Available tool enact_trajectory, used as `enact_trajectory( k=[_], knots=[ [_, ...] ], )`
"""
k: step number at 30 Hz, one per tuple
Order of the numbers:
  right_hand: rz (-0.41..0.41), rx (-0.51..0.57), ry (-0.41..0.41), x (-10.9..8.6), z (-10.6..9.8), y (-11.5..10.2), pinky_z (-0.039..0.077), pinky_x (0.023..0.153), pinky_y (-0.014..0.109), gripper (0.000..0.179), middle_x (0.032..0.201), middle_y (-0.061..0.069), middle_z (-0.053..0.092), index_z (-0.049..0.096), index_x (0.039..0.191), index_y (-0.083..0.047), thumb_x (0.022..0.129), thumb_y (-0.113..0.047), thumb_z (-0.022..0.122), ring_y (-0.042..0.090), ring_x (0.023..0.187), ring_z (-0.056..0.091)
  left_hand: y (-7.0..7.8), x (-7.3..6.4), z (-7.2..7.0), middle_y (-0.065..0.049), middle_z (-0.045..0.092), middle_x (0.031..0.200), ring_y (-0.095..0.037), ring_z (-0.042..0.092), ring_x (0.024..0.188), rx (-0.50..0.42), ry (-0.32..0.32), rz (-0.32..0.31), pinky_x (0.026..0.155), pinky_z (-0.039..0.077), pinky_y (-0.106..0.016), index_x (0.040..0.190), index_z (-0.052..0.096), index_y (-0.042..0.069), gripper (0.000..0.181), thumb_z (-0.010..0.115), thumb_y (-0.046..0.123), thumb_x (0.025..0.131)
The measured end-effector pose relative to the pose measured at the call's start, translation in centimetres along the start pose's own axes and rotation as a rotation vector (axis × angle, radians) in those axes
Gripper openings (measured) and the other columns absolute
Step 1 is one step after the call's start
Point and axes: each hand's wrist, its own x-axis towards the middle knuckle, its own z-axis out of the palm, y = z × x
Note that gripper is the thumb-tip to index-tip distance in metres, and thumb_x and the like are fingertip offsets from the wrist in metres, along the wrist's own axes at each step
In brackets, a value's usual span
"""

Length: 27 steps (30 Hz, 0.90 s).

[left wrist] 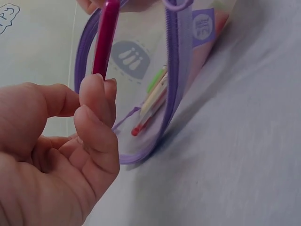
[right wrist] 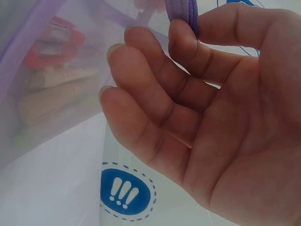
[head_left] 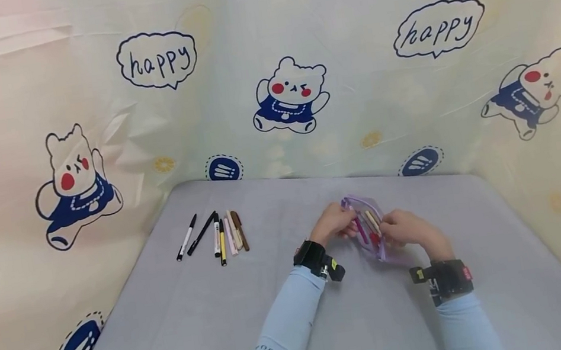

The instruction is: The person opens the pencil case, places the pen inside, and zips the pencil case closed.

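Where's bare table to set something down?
Free: the table between the pens and left hand, the near left below the pens, and right of the right hand. Crowded: among the pens, and around the pouch, where both hands work.

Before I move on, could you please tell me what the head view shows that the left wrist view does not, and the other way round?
Only the head view shows the row of pens and markers on the tabletop's left side and the bear prints on the backdrop. Only the left wrist view shows the purple label with a round white print. Both show the left hand, the magenta pen and the purple zippered pouch.
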Motion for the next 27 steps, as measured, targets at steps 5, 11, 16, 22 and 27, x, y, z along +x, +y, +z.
enact_trajectory(
  k=[5,11,16,22,27],
  knots=[
    [-0.001,0.010,0.004,0.0,0.3,0.3,0.044,0.054,0.029,0.022,0.071,0.015,0.063,0.063,0.082,-0.003,0.093,-0.014,0.047,0.018,0.059,0.053,-0.3,0.4,1.0,-0.007,0.073,0.071,-0.017,0.067,0.057,0.024,-0.033,0.036,0.047,0.044,-0.021,0.092,0.069,-0.002,0.027,0.053,0.019,0.097],
    [-0.014,0.016,0.012,0.0,0.4,0.5,0.044,0.055,0.030,0.021,0.072,0.016,0.065,0.064,0.084,-0.002,0.092,-0.014,0.048,0.018,0.059,0.054,-0.5,0.4,0.9,-0.005,0.073,0.074,-0.016,0.068,0.060,0.056,-0.049,0.044,0.049,0.043,-0.022,0.101,0.068,-0.002,0.028,0.051,0.020,0.099],
    [-0.013,0.005,0.021,0.0,0.2,0.5,0.044,0.055,0.030,0.022,0.073,0.017,0.065,0.064,0.085,-0.001,0.091,-0.014,0.048,0.019,0.059,0.055,-0.2,0.6,0.3,-0.002,0.072,0.073,-0.014,0.064,0.057,0.102,-0.065,0.046,0.045,0.035,-0.023,0.103,0.069,0.001,0.028,0.052,0.023,0.099],
    [-0.005,0.016,0.013,-0.1,0.0,0.3,0.044,0.056,0.030,0.022,0.074,0.017,0.065,0.065,0.087,0.000,0.092,-0.013,0.048,0.021,0.061,0.055,0.3,0.4,-0.4,0.001,0.072,0.077,-0.013,0.066,0.057,0.156,-0.095,0.067,0.043,0.031,-0.023,0.115,0.065,0.002,0.030,0.050,0.024,0.100],
    [-0.001,0.022,0.010,-0.2,-0.1,0.1,0.044,0.056,0.030,0.022,0.074,0.017,0.064,0.065,0.087,-0.001,0.092,-0.014,0.048,0.021,0.061,0.055,0.4,-0.2,-1.0,-0.001,0.071,0.080,-0.013,0.066,0.059,0.193,-0.091,0.110,0.047,0.035,-0.023,0.114,0.066,0.003,0.030,0.049,0.024,0.102]
  ],
)
